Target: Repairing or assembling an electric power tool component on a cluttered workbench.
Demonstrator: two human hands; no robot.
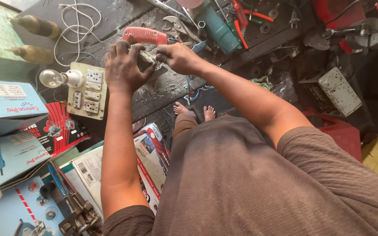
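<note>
My left hand [125, 67] grips a small dark greasy metal part [144, 60] on a worn workbench [171, 85]. From the right, my right hand [178, 57] pinches the same part with its fingertips. Just behind both hands lies a red-handled tool [144, 35]. What exactly the part is stays hidden under my fingers.
A beige switch-and-socket board [88, 91] with a bulb [52, 78] sits left of my hands. Wrenches and pliers [178, 24], a teal power tool [217, 28] and a white cord [77, 19] lie behind. Blue tool boxes [5, 102] stack at left; my bare feet [193, 111] are below.
</note>
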